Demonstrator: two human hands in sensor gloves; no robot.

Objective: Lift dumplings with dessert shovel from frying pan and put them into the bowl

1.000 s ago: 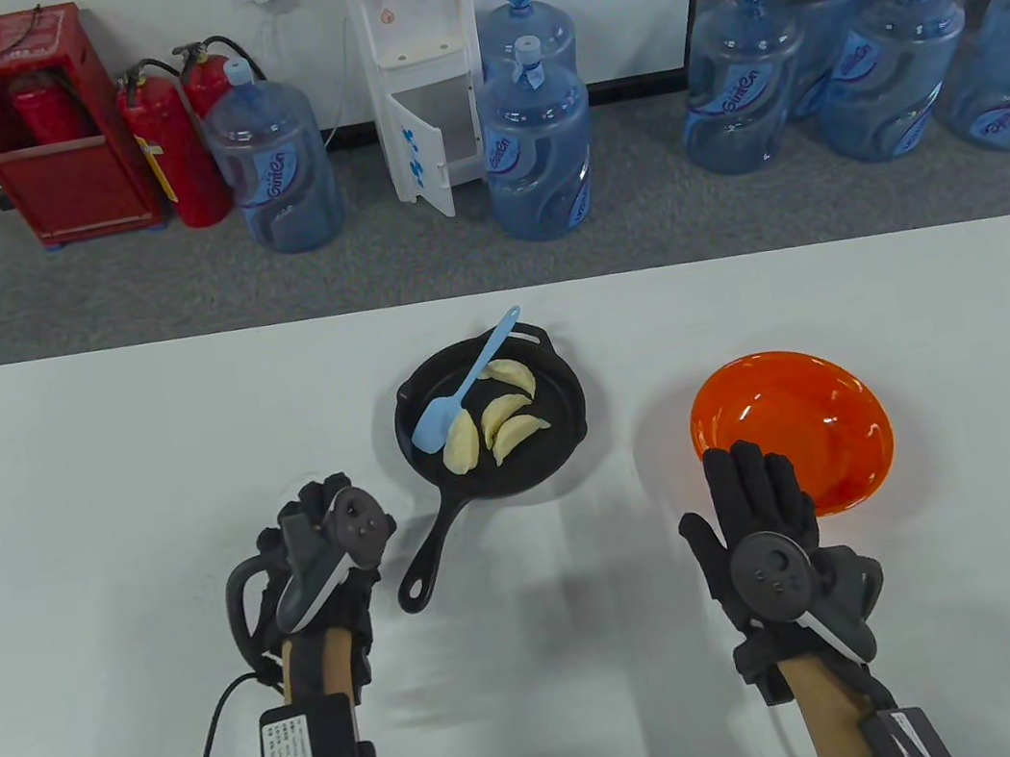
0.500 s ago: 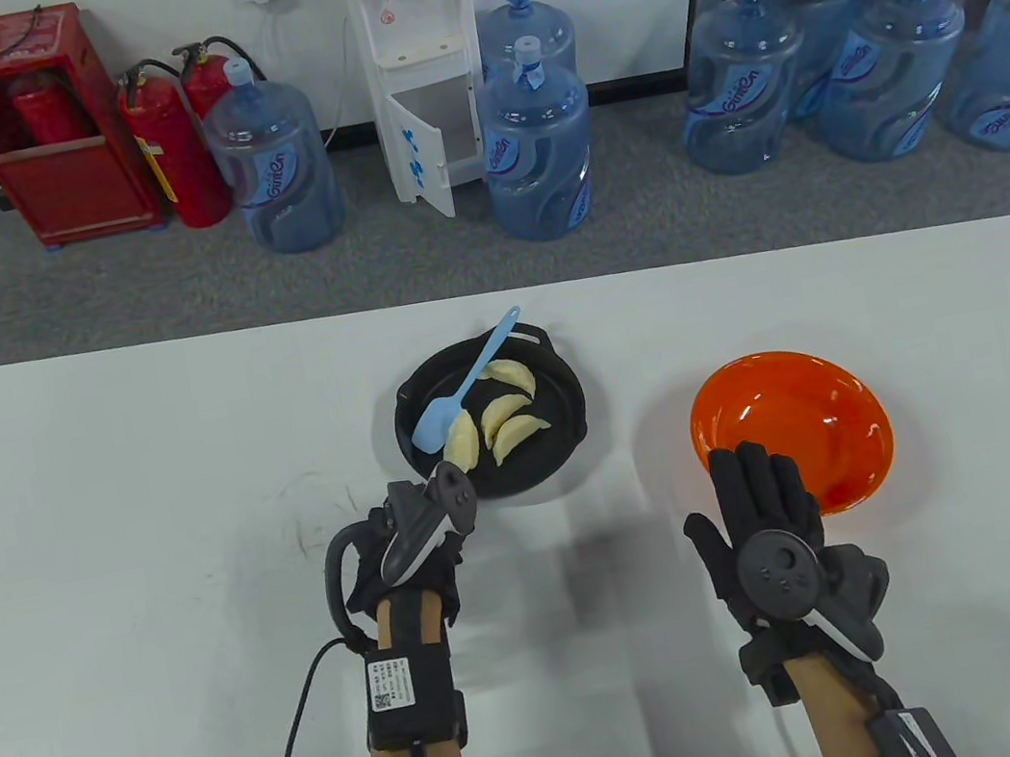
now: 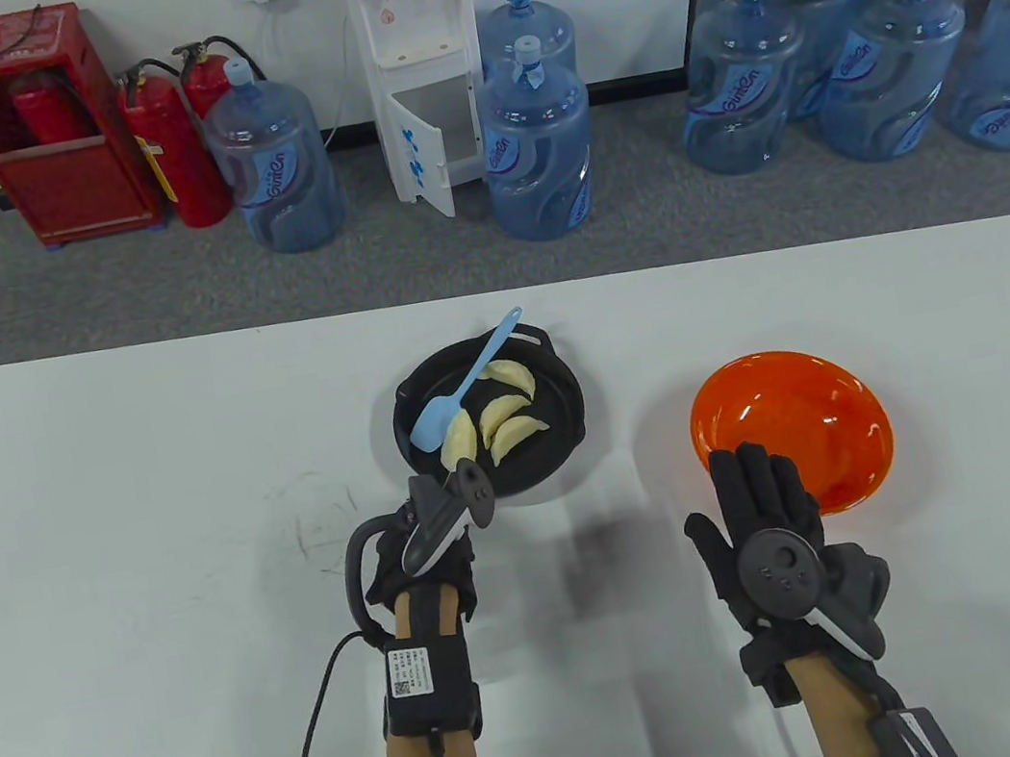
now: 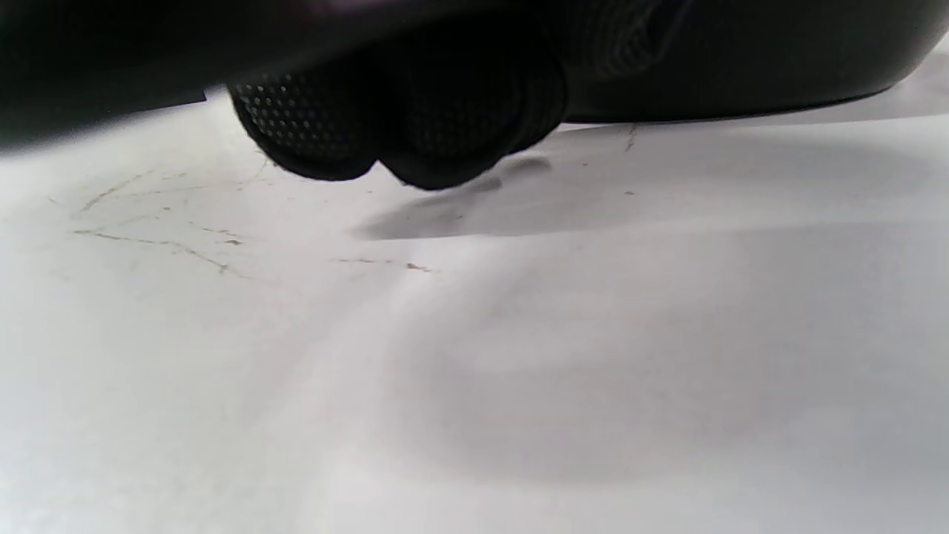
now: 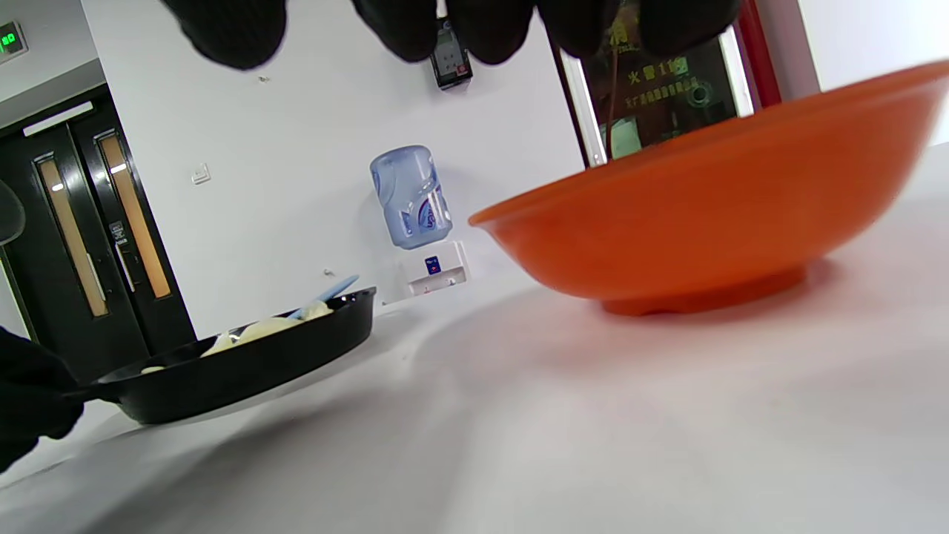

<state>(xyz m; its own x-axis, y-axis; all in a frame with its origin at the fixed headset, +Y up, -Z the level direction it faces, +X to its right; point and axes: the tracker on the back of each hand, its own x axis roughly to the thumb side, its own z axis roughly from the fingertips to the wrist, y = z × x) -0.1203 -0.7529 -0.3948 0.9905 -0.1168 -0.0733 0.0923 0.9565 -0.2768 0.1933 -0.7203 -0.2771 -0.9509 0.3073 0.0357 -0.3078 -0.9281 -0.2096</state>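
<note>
Frying pan (image 3: pixel 556 389) handle (now gripped)

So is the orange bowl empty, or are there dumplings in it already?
Empty. The table view shows only bare orange inside the bowl; all four dumplings lie in the frying pan, beside the blue shovel.

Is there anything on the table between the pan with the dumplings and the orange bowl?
No, nothing visible. Only bare white table lies between the frying pan and the orange bowl. The right hand rests at the bowl's near edge, not in that gap.
</note>
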